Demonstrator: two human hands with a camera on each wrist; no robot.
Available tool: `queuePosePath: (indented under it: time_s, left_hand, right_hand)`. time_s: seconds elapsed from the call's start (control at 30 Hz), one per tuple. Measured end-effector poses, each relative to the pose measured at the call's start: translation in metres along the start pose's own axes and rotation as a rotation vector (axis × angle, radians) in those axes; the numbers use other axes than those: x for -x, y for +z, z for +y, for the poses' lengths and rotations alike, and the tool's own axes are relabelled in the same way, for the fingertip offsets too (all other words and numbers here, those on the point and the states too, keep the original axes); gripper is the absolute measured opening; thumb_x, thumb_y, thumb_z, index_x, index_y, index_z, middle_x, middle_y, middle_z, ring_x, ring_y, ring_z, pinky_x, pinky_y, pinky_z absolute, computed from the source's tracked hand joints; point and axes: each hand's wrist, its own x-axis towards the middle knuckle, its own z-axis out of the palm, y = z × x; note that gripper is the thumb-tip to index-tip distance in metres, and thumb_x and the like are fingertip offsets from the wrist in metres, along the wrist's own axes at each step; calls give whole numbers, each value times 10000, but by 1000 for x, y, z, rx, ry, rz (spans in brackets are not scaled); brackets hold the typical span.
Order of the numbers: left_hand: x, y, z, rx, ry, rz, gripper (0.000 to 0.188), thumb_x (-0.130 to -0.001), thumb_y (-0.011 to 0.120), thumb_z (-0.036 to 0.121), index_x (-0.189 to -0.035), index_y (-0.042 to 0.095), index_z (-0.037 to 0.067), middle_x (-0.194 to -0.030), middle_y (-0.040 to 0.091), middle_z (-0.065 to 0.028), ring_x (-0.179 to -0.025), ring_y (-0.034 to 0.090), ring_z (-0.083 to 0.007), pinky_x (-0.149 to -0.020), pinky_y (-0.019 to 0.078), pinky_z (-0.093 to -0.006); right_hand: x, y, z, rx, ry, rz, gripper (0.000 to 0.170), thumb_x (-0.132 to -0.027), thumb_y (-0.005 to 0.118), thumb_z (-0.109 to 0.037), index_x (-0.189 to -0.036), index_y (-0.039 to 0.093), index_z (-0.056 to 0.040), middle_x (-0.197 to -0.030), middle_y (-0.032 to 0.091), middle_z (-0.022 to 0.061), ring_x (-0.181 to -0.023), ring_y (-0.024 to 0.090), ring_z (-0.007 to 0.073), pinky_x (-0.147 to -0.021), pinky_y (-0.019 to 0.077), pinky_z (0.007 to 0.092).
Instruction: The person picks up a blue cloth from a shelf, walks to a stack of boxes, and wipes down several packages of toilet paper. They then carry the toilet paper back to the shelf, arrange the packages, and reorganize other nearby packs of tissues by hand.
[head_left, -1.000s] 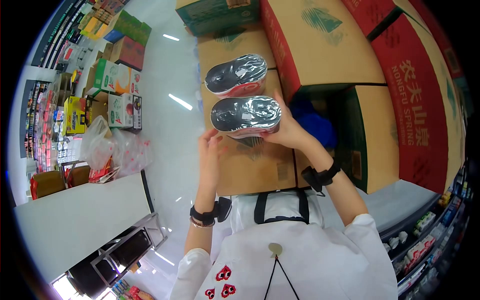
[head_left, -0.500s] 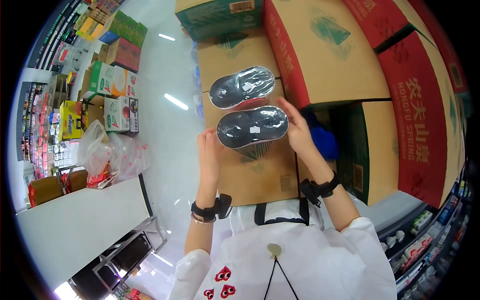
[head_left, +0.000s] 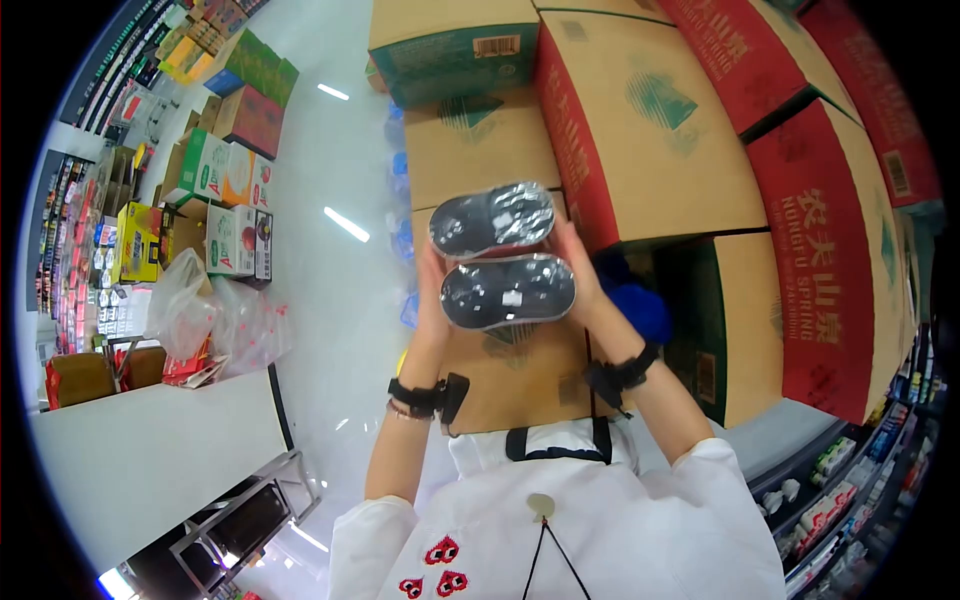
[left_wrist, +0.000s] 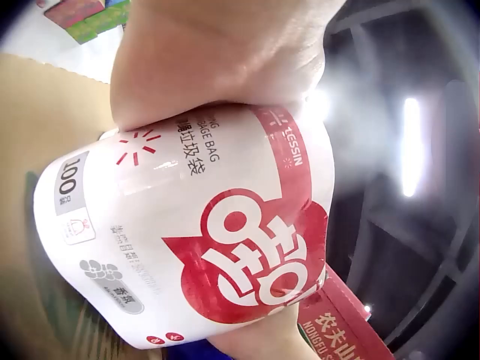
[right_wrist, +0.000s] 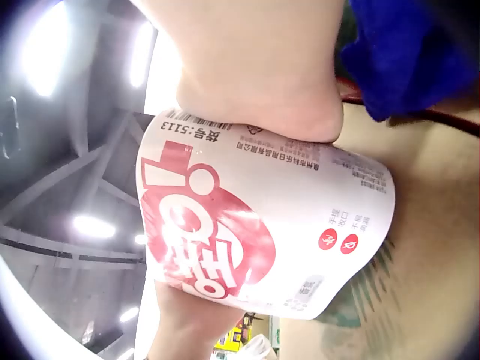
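Two packs of garbage bags, each a double roll in clear wrap with dark ends up, stand side by side in the head view. The near garbage bag pack (head_left: 508,292) has a white label with red print, readable in the left wrist view. Behind it is the far garbage bag pack (head_left: 490,222). My left hand (head_left: 431,298) holds them at their left side and my right hand (head_left: 584,268) at their right side. In the wrist views each palm lies against the near pack's label; the fingertips are hidden behind the packs.
Under the packs is a brown carton (head_left: 480,388). Taller red and tan cartons (head_left: 655,130) rise at the right, beside a blue cloth-like thing (head_left: 640,308). A green-sided carton (head_left: 455,55) stands at the far end. Bottles (head_left: 402,240) line the stack's left edge.
My left hand has moved forward along the packs' left side and now holds them; before, its fingers were at the near pack's corner. My right hand reaches farther forward. The two packs sit closer together.
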Motion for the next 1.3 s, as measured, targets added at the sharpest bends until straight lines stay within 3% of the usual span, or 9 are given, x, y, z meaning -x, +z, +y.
queuePosePath:
  time_s: [0.23, 0.3, 0.37, 0.5, 0.6, 0.67, 0.77, 1.03, 1.3]
  left_hand:
    - [93, -6, 22, -260, -187, 171, 733, -1082, 212, 613, -1558, 308, 63, -1535, 458, -116, -1425, 429, -265, -1205, 313, -417]
    - [125, 11, 29, 62, -195, 271, 747, -1075, 232, 623, -1567, 296, 65, -1538, 454, -123, -1424, 431, -266, -1203, 315, -414]
    - [151, 27, 39, 36, -170, 275, 776, -1063, 242, 642, -1576, 281, 61, -1539, 452, -131, -1418, 437, -273, -1199, 320, -414]
    - [194, 65, 61, -78, -222, 272, 870, -1011, 277, 733, -1588, 259, 82, -1552, 437, -149, -1393, 469, -306, -1183, 346, -433]
    - [222, 94, 69, -41, -256, 185, 900, -1000, 287, 748, -1610, 214, 90, -1585, 396, -157, -1429, 428, -319, -1199, 329, -446]
    - [239, 115, 68, 31, -226, 254, 936, -990, 283, 762, -1637, 144, 99, -1632, 325, -163, -1477, 362, -340, -1220, 300, -477]
    - [253, 165, 76, 48, -205, 147, 988, -966, 294, 792, -1650, 92, 108, -1659, 268, -168, -1505, 311, -354, -1234, 271, -503]
    - [303, 347, 46, 52, -232, -148, 1104, -898, 383, 845, -1653, 82, 98, -1688, 206, -146, -1518, 277, -350, -1238, 243, -518]
    - [323, 548, -28, 25, -413, -740, 948, -983, 271, 764, -1665, 36, 149, -1700, 194, -120, -1539, 249, -316, -1252, 205, -475]
  right_hand:
    - [94, 40, 12, 138, 69, 7, 770, -1108, 339, -489, -1646, 43, -24, -1708, 134, 109, -1561, 152, 210, -1253, 145, 356]
    - [113, 48, 7, 71, 144, -20, 785, -1106, 342, -496, -1647, 19, -28, -1715, 104, 111, -1567, 119, 205, -1253, 133, 353]
    - [136, 56, 5, -2, 203, 41, 799, -1102, 348, -501, -1645, 16, -17, -1717, 79, 123, -1570, 92, 208, -1255, 114, 360]
    - [178, 56, -24, 272, 160, -61, 800, -1100, 344, -482, -1638, 2, 2, -1723, 2, 163, -1590, 9, 259, -1264, 50, 384]
    - [215, 60, -57, 304, 115, -75, 832, -1084, 351, -505, -1635, -7, 6, -1722, -43, 182, -1594, -29, 285, -1264, 17, 399]
    - [242, 63, -86, 322, 56, -75, 915, -1050, 374, -564, -1628, -20, 26, -1716, -68, 207, -1593, -56, 307, -1260, -10, 423]
    - [293, 56, -130, 449, -134, -33, 953, -1039, 380, -585, -1619, -30, 50, -1708, -82, 233, -1590, -76, 326, -1258, -18, 436]
    - [503, 19, -240, 495, -349, 267, 1067, -1003, 376, -694, -1607, -93, 50, -1696, -152, 235, -1580, -130, 338, -1253, -17, 472]
    - [698, -43, -284, 592, -509, 751, 961, -1046, 306, -643, -1618, -85, 23, -1708, -132, 197, -1588, -84, 314, -1263, 35, 449]
